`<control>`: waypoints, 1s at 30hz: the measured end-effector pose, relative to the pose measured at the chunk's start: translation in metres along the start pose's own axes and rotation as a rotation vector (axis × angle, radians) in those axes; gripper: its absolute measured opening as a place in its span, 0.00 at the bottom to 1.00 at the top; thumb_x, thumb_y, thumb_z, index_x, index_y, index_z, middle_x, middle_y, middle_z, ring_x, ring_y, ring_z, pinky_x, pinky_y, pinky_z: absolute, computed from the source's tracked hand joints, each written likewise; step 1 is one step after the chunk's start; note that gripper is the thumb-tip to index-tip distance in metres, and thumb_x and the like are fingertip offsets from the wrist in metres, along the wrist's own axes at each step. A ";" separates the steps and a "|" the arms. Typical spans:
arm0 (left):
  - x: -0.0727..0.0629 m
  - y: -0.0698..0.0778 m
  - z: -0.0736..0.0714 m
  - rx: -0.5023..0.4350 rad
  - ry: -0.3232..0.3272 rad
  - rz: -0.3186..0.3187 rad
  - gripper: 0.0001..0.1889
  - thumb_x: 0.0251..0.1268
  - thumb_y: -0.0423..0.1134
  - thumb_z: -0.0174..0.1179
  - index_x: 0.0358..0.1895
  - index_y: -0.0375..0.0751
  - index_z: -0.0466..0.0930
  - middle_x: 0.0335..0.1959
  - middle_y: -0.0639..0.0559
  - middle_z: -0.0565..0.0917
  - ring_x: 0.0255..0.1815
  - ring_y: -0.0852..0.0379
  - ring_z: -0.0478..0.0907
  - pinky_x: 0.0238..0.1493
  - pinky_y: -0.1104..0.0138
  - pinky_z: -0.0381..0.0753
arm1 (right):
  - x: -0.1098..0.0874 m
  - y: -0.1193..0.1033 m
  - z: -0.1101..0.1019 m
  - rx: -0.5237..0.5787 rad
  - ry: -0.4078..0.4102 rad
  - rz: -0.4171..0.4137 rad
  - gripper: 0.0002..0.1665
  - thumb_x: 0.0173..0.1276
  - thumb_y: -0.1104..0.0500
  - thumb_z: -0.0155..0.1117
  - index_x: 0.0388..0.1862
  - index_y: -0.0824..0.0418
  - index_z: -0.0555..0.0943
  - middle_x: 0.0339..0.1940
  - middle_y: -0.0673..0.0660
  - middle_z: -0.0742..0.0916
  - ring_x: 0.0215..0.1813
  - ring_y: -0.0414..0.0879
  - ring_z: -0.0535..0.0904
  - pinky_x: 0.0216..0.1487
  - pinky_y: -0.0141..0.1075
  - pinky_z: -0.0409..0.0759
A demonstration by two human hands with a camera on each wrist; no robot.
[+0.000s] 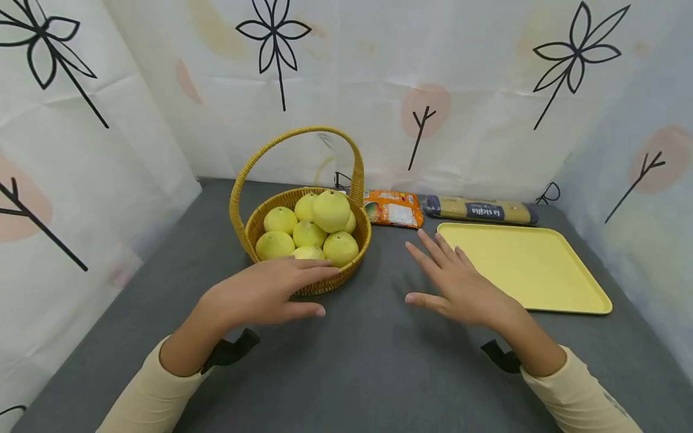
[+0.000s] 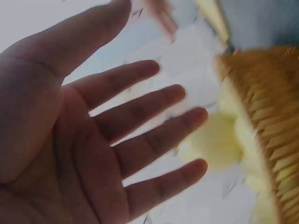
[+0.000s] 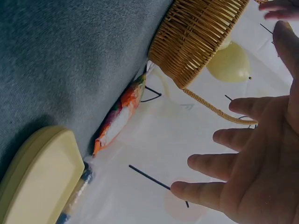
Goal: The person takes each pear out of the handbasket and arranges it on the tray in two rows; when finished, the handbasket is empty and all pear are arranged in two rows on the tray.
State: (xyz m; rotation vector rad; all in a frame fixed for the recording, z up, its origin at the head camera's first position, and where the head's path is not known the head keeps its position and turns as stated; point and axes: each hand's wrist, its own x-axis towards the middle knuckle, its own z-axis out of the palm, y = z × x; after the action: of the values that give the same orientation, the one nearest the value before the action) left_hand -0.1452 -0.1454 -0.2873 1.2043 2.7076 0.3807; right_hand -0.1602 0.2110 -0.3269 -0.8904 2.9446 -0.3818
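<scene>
Golden wicker is forming the round basket [image 1: 346, 275] with its tall arched handle [image 1: 357, 174], which, in the head view, is sitting on the grey cloth-covered table [image 1: 357, 373], holding round pale yellow-green fruit [image 1: 331, 211]. Before its near rim, the left hand [image 1: 265, 294] is hovering; the right hand [image 1: 465, 291] is hovering near the flat yellow rectangular tray [image 1: 533, 258]. In the left wrist view, the left fingers are fanning apart, gripping nothing. In the right wrist view, the right fingers are likewise spreading wide and empty. Loaded, the basket is probably weighing heavily but flexing slightly; its smooth fruit is likely risking rolling and bruising if tipped. The handle's top is looking the surest hold.
</scene>
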 end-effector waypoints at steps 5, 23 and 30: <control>-0.017 -0.008 -0.019 0.027 0.234 0.012 0.29 0.71 0.55 0.62 0.71 0.51 0.73 0.69 0.51 0.74 0.62 0.52 0.77 0.56 0.52 0.81 | 0.015 -0.001 0.001 0.045 0.067 -0.039 0.52 0.68 0.36 0.66 0.81 0.59 0.59 0.82 0.63 0.53 0.81 0.63 0.44 0.74 0.67 0.49; 0.003 -0.082 -0.025 -0.206 1.020 -0.271 0.27 0.67 0.40 0.66 0.67 0.37 0.71 0.59 0.43 0.78 0.58 0.46 0.76 0.50 0.52 0.80 | 0.088 -0.026 -0.004 0.287 0.257 -0.149 0.34 0.73 0.51 0.66 0.72 0.61 0.70 0.73 0.61 0.72 0.72 0.55 0.67 0.68 0.56 0.70; 0.007 -0.088 -0.016 -0.280 0.913 -0.394 0.21 0.70 0.43 0.60 0.61 0.39 0.75 0.43 0.46 0.87 0.44 0.49 0.85 0.38 0.55 0.83 | 0.112 -0.031 -0.003 0.347 0.243 -0.142 0.36 0.73 0.50 0.65 0.74 0.64 0.67 0.72 0.61 0.72 0.73 0.55 0.65 0.70 0.53 0.68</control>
State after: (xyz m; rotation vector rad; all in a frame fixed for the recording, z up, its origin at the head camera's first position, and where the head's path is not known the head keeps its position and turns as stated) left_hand -0.2158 -0.1998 -0.2981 0.4275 3.3059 1.4775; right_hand -0.2371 0.1248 -0.3128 -1.0689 2.8861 -1.0403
